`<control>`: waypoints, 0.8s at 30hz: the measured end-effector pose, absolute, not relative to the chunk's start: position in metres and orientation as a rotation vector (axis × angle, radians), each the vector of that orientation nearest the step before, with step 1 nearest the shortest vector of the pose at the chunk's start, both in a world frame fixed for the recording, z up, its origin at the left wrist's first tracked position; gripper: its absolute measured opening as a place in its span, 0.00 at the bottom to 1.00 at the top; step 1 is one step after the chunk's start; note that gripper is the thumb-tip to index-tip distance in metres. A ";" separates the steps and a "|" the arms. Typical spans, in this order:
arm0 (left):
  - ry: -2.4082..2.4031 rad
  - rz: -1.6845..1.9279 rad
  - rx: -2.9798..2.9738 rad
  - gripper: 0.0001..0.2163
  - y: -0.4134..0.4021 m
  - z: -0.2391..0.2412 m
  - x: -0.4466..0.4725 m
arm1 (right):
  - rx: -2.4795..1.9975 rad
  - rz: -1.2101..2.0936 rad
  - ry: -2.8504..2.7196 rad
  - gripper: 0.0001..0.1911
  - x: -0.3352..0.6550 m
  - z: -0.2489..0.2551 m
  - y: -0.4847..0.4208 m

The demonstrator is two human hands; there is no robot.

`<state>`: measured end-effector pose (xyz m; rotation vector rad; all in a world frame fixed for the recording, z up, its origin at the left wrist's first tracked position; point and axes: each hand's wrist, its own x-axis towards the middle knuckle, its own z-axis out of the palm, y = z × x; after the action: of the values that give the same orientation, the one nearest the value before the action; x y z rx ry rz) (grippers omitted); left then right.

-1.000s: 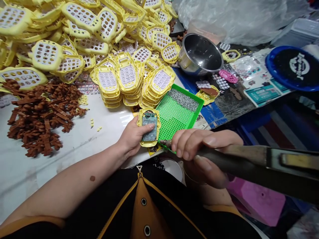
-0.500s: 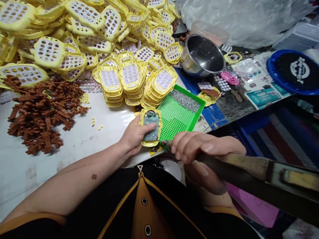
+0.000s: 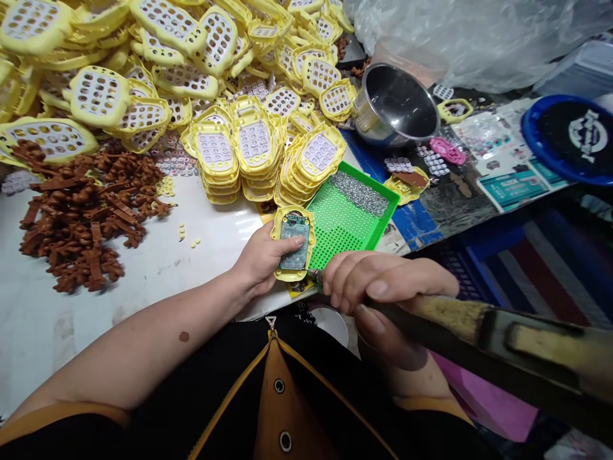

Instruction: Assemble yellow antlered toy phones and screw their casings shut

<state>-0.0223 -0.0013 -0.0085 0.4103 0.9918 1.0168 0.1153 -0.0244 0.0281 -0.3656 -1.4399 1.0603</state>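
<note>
Between the thumb and fingers of my left hand [image 3: 261, 259] is a yellow toy phone shell [image 3: 293, 275], its inside facing up. A circuit board [image 3: 294, 255] lies in it under my thumb. My right hand [image 3: 383, 287] is wrapped round an electric screwdriver [image 3: 440, 313], whose thick body runs off to the right. The screwdriver's tip meets the lower right corner of the shell; a screw there is too small to make out. Right behind the shell, a green perforated tray [image 3: 335, 239] holds a heap of small silvery screws [image 3: 359, 195].
Stacked yellow shells with keypads [image 3: 255, 144] stand behind the tray, with a large pile of loose yellow shells [image 3: 100, 99] beyond. Brown plastic parts [image 3: 90, 223] are heaped at left. A steel bowl [image 3: 397, 105], a blue round lid [image 3: 567, 140] and clear plastic sheeting [image 3: 469, 45] lie to the right.
The whole view has shifted slightly. My left hand keeps its hold on the shell, and the screwdriver's tip stays at the same corner, its body angled a little differently.
</note>
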 end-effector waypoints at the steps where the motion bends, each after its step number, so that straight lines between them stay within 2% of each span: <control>1: 0.994 1.012 0.409 0.16 -0.001 -0.008 -0.022 | -0.361 1.063 -1.448 0.15 0.115 0.028 -0.024; 10: 0.925 0.983 0.426 0.14 -0.004 -0.008 -0.026 | -0.344 1.102 -1.456 0.19 0.125 0.029 -0.029; 17: 1.069 1.079 0.417 0.13 -0.019 -0.006 -0.029 | -0.386 1.163 -1.470 0.11 0.123 0.038 -0.052; 21: 1.105 1.181 0.355 0.12 -0.028 -0.007 -0.041 | -0.411 1.046 -1.595 0.11 0.116 0.045 -0.065; 24: 0.994 1.169 0.326 0.13 -0.039 -0.007 -0.062 | -0.528 0.959 -1.491 0.13 0.115 0.040 -0.068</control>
<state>-0.0617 -0.0393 -0.0068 0.3262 0.9938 1.1687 0.1146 -0.0684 0.0395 -0.5282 -1.4913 0.9594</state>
